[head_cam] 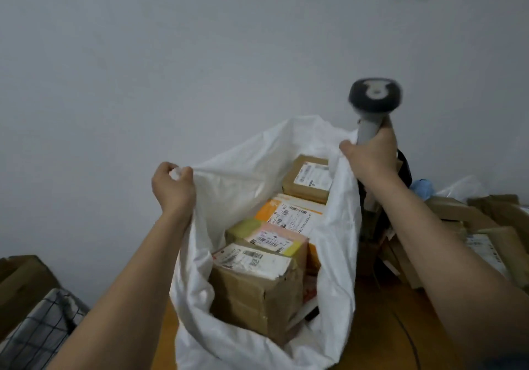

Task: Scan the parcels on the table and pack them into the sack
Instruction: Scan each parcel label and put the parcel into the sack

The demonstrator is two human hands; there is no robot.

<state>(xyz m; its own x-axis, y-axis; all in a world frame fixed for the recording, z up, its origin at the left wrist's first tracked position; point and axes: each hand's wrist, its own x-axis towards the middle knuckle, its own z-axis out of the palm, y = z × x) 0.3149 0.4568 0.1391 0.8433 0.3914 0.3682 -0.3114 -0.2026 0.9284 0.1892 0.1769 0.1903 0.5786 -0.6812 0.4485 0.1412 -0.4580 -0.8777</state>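
Plain grey wall point(143, 69) is filling the background of the head view, and a wooden bench point(380, 326) is being seen beneath the work. A white sack point(249, 186) is being held open over the bench. Its left rim is being pinched in the left hand point(171, 186), whose grip is being kept tight, fingers curled round a bunched fold of the plastic. Its right rim is being pulled up by the right hand point(369, 157), whose grip is being closed round both the handle of a grey barcode scanner point(373, 103) and, it seems, the sack edge; the scanner head is being shown blurred, raised above the hand.

Inside the sack, several parcels are being seen stacked: a brown carton point(257, 292) with a crumpled label nearest, a yellow-taped parcel point(266, 235) just behind it, an orange-and-white box point(292, 215) further back, and a small brown box point(309, 179) at the far end.

More cardboard parcels point(469, 220) are being seen lying piled on the bench at the right, beside the right forearm. A checked cloth point(43, 326) and a carton point(20, 278) are being shown at the lower left.
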